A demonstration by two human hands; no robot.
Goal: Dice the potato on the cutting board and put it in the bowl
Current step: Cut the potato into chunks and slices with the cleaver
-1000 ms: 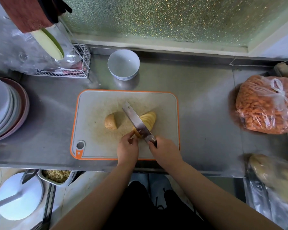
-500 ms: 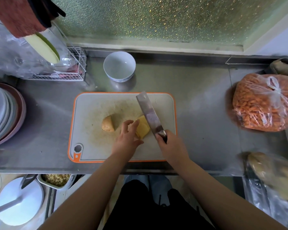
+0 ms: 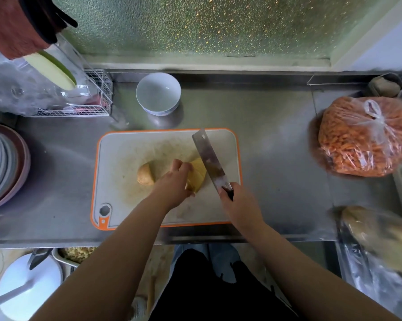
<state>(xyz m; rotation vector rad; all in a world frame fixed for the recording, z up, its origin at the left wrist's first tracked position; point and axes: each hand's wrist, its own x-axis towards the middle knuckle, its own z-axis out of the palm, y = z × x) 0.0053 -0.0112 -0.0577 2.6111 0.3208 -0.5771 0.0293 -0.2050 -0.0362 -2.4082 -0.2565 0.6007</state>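
Observation:
A white cutting board (image 3: 126,158) with an orange rim lies on the steel counter. On it, a stack of yellow potato slices (image 3: 198,173) sits at the centre right, and an unpeeled potato end (image 3: 145,174) lies to its left. My left hand (image 3: 175,183) rests on the slices with curled fingers, holding them in place. My right hand (image 3: 238,203) grips the handle of a cleaver (image 3: 209,159), whose blade stands against the right side of the stack. An empty white bowl (image 3: 158,92) stands behind the board.
Stacked plates (image 3: 3,165) sit at the left edge. A wire rack (image 3: 95,98) with plastic bags is at the back left. A bag of orange shreds (image 3: 362,137) lies at the right, and another clear bag (image 3: 378,239) at the front right.
The slices, fanned out a second ago, are now gathered into a stack under my left hand. The cleaver has swung from the left of the slices to their right side.

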